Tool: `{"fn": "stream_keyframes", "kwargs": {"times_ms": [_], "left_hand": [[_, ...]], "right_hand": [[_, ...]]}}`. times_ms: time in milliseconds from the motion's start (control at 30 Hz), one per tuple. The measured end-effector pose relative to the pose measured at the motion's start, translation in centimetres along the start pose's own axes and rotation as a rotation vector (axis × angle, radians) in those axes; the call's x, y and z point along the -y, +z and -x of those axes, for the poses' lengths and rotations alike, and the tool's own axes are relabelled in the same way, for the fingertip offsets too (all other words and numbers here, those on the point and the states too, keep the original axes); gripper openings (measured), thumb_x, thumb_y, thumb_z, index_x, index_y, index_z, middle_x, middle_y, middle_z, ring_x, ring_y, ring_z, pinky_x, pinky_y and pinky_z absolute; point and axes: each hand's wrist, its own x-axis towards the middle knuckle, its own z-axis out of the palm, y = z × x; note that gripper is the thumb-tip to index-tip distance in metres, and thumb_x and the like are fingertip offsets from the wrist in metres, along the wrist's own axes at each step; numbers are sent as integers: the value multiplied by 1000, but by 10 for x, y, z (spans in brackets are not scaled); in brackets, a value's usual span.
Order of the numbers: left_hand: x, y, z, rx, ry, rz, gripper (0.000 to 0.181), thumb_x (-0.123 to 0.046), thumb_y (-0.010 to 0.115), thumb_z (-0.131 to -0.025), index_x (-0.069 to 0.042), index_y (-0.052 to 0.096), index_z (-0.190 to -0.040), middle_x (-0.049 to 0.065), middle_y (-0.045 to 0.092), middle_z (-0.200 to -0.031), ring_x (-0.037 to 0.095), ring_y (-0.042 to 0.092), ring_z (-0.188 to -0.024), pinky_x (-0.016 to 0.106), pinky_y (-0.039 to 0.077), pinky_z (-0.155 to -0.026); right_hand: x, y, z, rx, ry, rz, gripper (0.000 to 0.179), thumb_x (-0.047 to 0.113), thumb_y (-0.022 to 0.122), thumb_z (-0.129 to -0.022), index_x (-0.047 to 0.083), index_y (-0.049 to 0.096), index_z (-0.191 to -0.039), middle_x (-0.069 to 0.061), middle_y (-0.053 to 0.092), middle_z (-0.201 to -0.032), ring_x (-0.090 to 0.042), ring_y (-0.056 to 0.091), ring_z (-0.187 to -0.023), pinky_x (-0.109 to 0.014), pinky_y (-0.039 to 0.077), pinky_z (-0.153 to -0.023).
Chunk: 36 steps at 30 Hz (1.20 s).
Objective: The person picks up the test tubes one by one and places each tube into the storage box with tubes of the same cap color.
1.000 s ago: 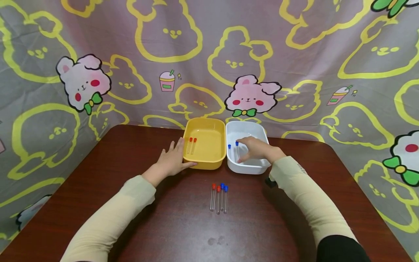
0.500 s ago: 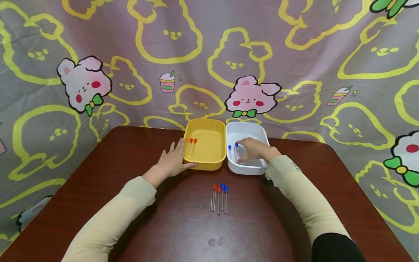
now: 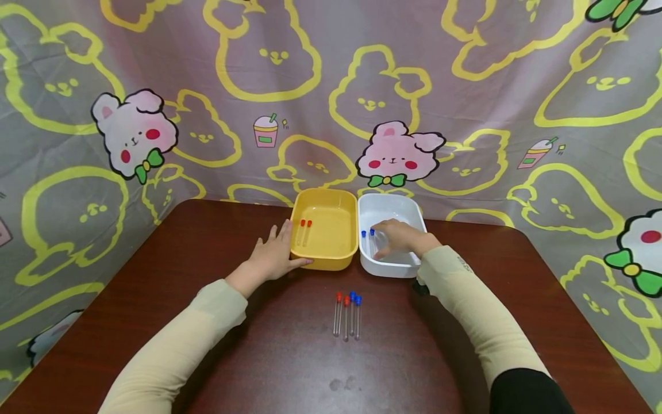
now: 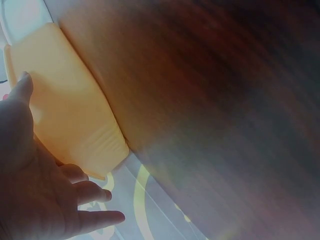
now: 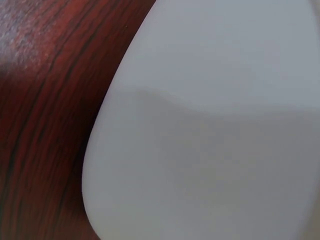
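In the head view my right hand (image 3: 400, 236) reaches into the white tub (image 3: 390, 270). Its fingers and thumb are curved around a blue-capped test tube (image 3: 372, 232), fingertips at the cap and thumb near the lower end. Another blue-capped test tube (image 3: 364, 234) lies just left of it. My left hand (image 3: 269, 253) rests against the yellow tub (image 3: 326, 263), fingers spread along its left side and thumb at the front rim. The left wrist view shows the hand (image 4: 40, 185) beside the tub wall (image 4: 70, 100). In the right wrist view the white tub's wall (image 5: 200, 165) hides the fingers.
Two red-capped test tubes (image 3: 306, 230) lie inside the yellow tub. Several test tubes (image 3: 346, 319) with red and blue caps lie on the brown table (image 3: 289, 356) in front of the tubs. A patterned curtain (image 3: 320, 109) hangs behind, and the two tubs stand side by side.
The test tube at my right hand has come down and slightly left, closer to the other blue-capped one. My left hand keeps its place on the yellow tub.
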Motion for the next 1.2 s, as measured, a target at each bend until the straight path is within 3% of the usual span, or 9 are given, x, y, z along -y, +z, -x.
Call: {"fn": "stream_keyframes", "kwargs": {"times_ms": [433,900,1200], "left_hand": [[1,0,0,-4,1,-3,117,-67,63,-92,0,-1,-163,19,5,-170,45,10,-153,68,19,-116],[0,0,0,6,0,2,118,-68,62,-92,0,-2,-163,18,3,-170,44,9,-154,68,17,-117],[1,-1,-1,6,-1,-2,117,-67,63,-93,1,-2,-163,17,3,-170,44,10,-154,67,18,-117]], "right_hand": [[1,-1,-5,37,12,72,85,39,86,-84,-5,50,-148,-25,48,-150,-45,43,-138,-55,33,-115],[0,2,-10,64,19,69,83,38,82,-87,0,48,-152,-25,45,-153,-46,39,-141,-58,31,-116],[0,4,-12,48,-16,108,81,37,82,-88,-3,49,-150,-27,47,-151,-48,42,-138,-58,34,-114]]}}
